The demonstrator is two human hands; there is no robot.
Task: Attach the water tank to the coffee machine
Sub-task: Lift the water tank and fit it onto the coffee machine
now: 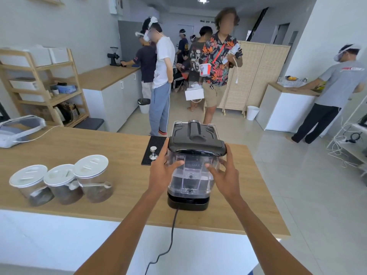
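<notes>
Left hand (161,171) and right hand (224,174) clasp the sides of the water tank (191,171), rigid, smooth, probably slippery plastic, over the coffee machine (188,202).

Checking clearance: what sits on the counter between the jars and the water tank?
Head view: only bare counter between the nearest jar and water tank, apart from the left hand gripping the tank.

Café-style kitchen: wooden counters (111,75), coffee grinder (114,56).
</notes>
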